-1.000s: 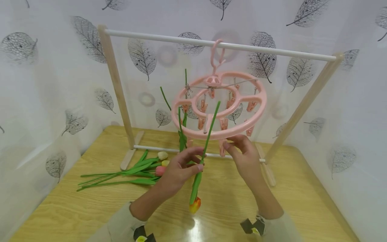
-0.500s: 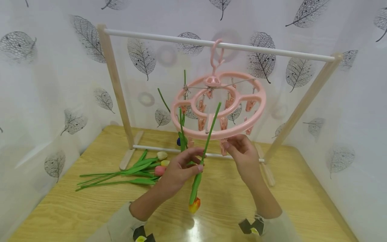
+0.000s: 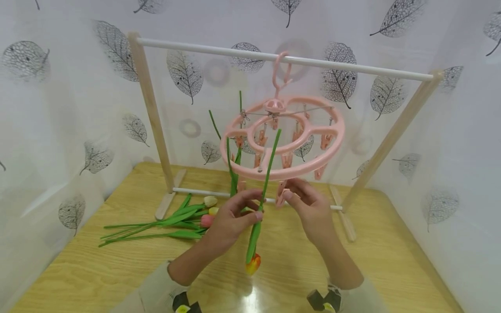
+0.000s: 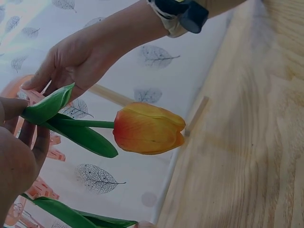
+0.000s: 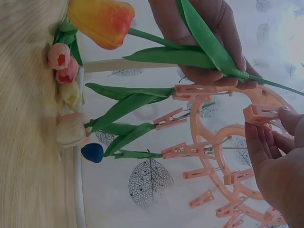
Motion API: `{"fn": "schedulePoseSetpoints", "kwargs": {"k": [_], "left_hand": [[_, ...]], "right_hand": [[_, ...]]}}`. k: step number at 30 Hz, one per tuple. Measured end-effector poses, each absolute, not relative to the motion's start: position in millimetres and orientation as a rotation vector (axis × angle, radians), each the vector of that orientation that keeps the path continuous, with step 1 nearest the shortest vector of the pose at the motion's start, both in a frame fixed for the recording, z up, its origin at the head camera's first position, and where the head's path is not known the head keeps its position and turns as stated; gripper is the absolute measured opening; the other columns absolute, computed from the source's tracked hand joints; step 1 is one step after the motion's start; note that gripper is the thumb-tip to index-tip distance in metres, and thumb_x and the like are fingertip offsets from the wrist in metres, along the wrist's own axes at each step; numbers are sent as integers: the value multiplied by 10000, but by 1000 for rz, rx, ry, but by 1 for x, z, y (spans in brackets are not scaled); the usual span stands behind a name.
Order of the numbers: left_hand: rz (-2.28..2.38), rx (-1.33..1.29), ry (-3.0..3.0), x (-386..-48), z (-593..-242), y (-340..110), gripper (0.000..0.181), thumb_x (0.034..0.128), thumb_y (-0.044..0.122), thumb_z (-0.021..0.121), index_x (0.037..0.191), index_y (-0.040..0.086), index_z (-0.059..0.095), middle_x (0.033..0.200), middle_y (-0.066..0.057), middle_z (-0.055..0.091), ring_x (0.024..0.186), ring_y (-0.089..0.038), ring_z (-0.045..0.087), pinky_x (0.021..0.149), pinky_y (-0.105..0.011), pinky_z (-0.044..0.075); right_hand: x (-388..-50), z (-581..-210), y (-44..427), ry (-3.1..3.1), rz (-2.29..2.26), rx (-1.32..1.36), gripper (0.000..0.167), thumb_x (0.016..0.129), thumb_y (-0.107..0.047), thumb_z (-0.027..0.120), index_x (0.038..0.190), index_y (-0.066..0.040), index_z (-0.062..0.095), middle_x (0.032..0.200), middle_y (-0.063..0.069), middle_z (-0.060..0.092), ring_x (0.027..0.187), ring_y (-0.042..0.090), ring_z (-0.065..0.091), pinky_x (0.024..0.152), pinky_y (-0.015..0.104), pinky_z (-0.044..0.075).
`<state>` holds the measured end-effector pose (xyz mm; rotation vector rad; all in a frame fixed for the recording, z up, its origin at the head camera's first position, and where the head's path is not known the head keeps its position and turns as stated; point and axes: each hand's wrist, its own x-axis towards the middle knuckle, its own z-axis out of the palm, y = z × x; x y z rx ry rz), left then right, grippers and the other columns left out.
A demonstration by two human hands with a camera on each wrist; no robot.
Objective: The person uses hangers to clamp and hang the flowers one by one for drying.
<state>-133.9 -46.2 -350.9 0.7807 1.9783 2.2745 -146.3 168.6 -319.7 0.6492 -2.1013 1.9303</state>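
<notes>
Left hand [image 3: 238,213] has thumb and fingers pinched on the orange-yellow tulip [image 3: 253,241], which is basically upside down: bloom below the grip, bare stem end above it, long axis steep with the top tipping a bit right. Just right of that grip, the right hand [image 3: 313,211] is pinching a pink clip [image 5: 261,113] under the hanger [image 3: 293,172]

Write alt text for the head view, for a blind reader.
A person's left grip holds an orange-yellow tulip, bloom down, while the right grip pinches a clip under a round pink hanger. More tulips lie on the table.
</notes>
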Motion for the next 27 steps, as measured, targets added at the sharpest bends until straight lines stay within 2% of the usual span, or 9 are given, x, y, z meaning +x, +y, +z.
{"fn": "schedulePoseSetpoints", "kwargs": {"k": [5, 11, 13, 20, 23, 27], "left_hand": [[2263, 741, 2013, -133, -350, -45, 422, 962, 64, 669, 1373, 97, 579, 1219, -99, 606, 1054, -218, 564, 809, -271, 552], [2264, 734, 2024, -132, -350, -44, 436, 959, 53, 667, 1381, 42, 558, 1261, -221, 582, 1058, -219, 562, 824, -263, 553], [2277, 739, 2011, -132, -351, -43, 427, 957, 45, 666, 1372, 43, 566, 1248, -208, 587, 1046, -209, 567, 816, -259, 556], [2317, 750, 1952, -131, -352, -40, 416, 953, 18, 660, 1360, 35, 574, 1186, -116, 610, 1021, -175, 574, 838, -261, 567], [2317, 746, 1967, -130, -353, -40, 416, 953, 14, 658, 1360, 42, 575, 1190, -138, 605, 1014, -180, 571, 821, -253, 566], [2307, 737, 2027, -130, -355, -39, 408, 952, 25, 665, 1349, 81, 588, 1237, -130, 591, 1023, -201, 560, 808, -255, 565]], "right_hand": [[-141, -321, 161, -2027, 1997, 710, 316, 1003, -50, 601, 1294, 73, 596, 1067, 25, 686, 929, 124, 692, 894, 311, 590], [-140, -321, 150, -1948, 2052, 613, 319, 1005, -51, 595, 1257, 143, 575, 1074, -7, 702, 973, 94, 697, 897, 295, 586], [-139, -322, 147, -1937, 2073, 566, 294, 1004, -63, 604, 1237, 116, 596, 1068, -16, 706, 968, 90, 698, 886, 295, 590], [-137, -325, 139, -1845, 2207, 500, 157, 1000, -66, 606, 1130, -99, 687, 1009, 24, 703, 895, 98, 707, 865, 332, 600], [-136, -325, 137, -1841, 2217, 484, 153, 1000, -63, 605, 1123, -108, 684, 996, 21, 702, 887, 100, 705, 863, 339, 601], [-136, -325, 135, -1865, 2212, 441, 191, 997, -36, 604, 1175, 20, 640, 1007, 44, 705, 905, 109, 702, 873, 347, 599]]}}
